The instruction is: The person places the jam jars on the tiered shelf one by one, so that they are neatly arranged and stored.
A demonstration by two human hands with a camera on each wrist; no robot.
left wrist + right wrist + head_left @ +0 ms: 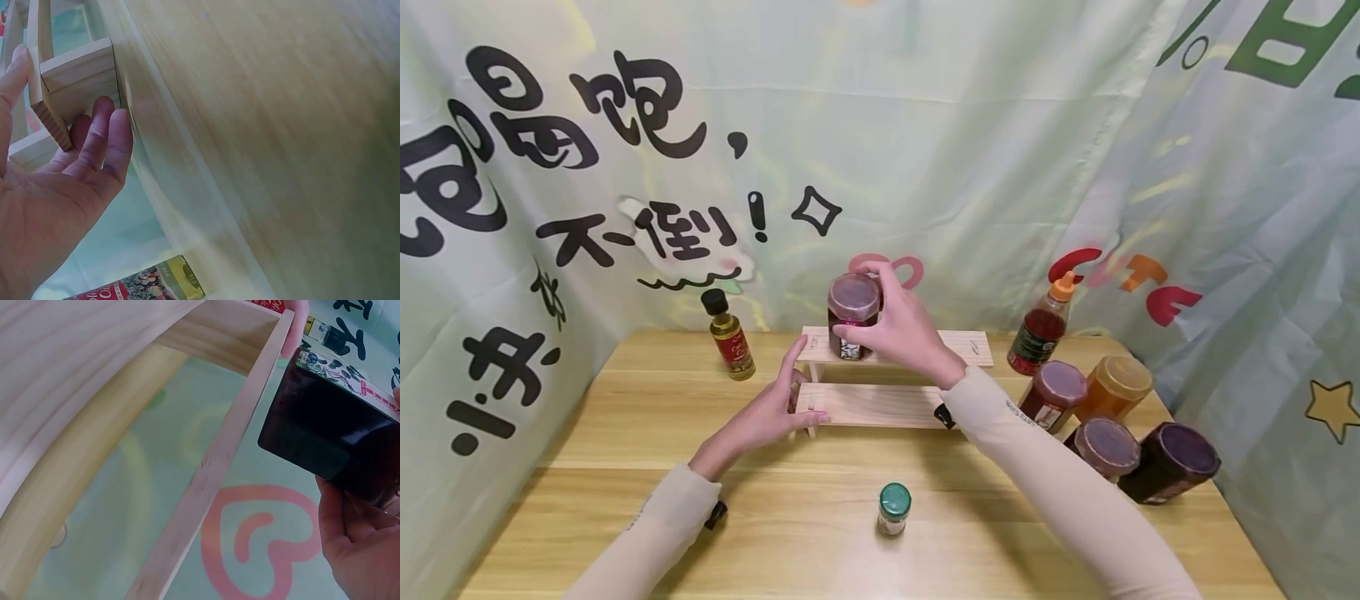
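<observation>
My right hand [913, 329] grips a jar of dark contents [853, 310] with a pale lid, thumb on one side and fingers round the other. The jar is over the left part of the upper tier of a small two-tier wooden shelf [880, 404]. In the right wrist view, a gap shows between the jar's base [306, 419] and the plank [212, 469]. At the shelf's left end is my left hand [767, 408], its thumb on the lower plank and its index finger up by the upper tier. The left wrist view shows its other fingers [97, 140] curled under the plank's end.
A small green-capped shaker [893, 508] stands in front of the shelf. To the left is an oil bottle [730, 337]. On the right stand an orange-tipped sauce bottle [1040, 329] and several jars, among them an amber one [1112, 387]. A printed curtain [985, 208] hangs behind.
</observation>
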